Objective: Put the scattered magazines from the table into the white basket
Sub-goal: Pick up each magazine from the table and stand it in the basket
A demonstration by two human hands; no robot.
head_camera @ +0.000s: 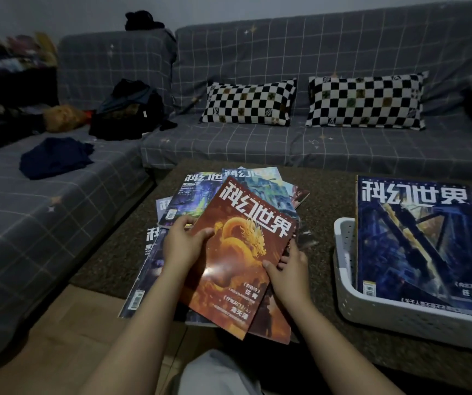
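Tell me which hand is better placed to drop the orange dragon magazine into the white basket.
Probably the right hand: it grips the orange dragon magazine on the edge nearer the white basket, so the left hand would cross over.

The masthead 科幻世界 runs in large white characters across the orange dragon magazine point(237, 260) and again on the blue magazine point(417, 238) standing in the basket point(371, 315). The same title shows partly on covers in the pile point(197, 195) behind; smaller cover lines and barcodes are too small to read.
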